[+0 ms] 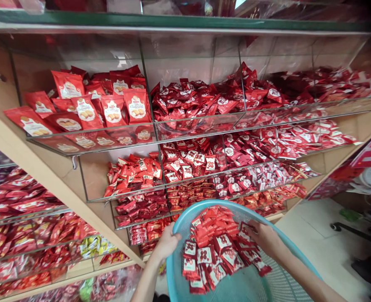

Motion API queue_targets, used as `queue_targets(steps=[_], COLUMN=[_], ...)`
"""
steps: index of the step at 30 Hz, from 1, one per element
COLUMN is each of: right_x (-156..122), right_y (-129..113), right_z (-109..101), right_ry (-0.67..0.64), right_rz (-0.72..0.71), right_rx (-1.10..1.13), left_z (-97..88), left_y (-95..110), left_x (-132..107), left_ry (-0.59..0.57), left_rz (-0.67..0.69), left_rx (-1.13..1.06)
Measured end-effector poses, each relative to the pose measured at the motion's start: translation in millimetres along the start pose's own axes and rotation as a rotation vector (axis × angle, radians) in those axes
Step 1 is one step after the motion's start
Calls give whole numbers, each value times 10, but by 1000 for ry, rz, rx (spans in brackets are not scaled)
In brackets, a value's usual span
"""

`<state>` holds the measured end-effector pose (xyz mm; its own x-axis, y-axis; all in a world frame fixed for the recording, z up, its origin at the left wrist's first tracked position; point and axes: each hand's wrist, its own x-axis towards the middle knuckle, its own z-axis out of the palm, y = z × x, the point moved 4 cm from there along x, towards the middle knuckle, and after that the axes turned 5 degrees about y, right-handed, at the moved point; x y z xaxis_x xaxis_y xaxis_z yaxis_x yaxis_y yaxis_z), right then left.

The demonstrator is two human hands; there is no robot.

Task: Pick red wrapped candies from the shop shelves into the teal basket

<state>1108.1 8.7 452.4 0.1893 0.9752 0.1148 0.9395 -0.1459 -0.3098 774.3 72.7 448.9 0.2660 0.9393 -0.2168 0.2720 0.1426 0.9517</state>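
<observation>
A teal plastic basket [185, 218] sits low in front of me, holding several small red and white snack packets [216, 247]. My left hand [166, 243] grips the basket's near-left rim with its fingers wrapped over the edge. Inside the basket on the right, my right hand [263, 239] rests on the pile with its fingers curled among the packets; I cannot make out whether it holds one.
Clear acrylic bins on wooden shelving [47, 176] rise behind the basket, filled with red packets [191, 100]; the top-left bin holds larger red biscuit bags [110, 109]. More bins of sweets [24, 235] stand at the left. Pale floor [317, 239] lies at the right.
</observation>
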Motion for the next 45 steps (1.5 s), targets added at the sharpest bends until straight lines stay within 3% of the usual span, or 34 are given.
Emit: queue_targets(steps=[6,11,14,17,21,24,28,34,45], right_x=[-91,-54,42,192,458,697,1058,1394,1332], right_y=[-176,-265,-424,-749,-1322,-1658,-1884,-1969,-1914], right_z=[-67,-226,-510,-917,-1417,-1617,-1661,-1558,-1648], right_ry=[-38,7,50,121,272,343,316,206,214], right_rz=[10,-15,3,-58,-350,-520,-475,-350,-383], right_rx=[-311,-385,-350,-263,-106,-62,-104,-289,-333], left_z=[-5,0,-9,-18,-23,-18,-16,-20,-12], left_y=[30,65,74,72,49,7,-44,-2,17], left_x=[1,-29,-40,-38,-24,-10,3,-10,-25], left_ry=[-5,-20,-14,-9,-6,-8,0,5,7], left_rz=[13,-18,-26,-23,-25,-35,-42,3,-4], left_rx=[-3,-3,1,-7,-12,-10,-14,-6,1])
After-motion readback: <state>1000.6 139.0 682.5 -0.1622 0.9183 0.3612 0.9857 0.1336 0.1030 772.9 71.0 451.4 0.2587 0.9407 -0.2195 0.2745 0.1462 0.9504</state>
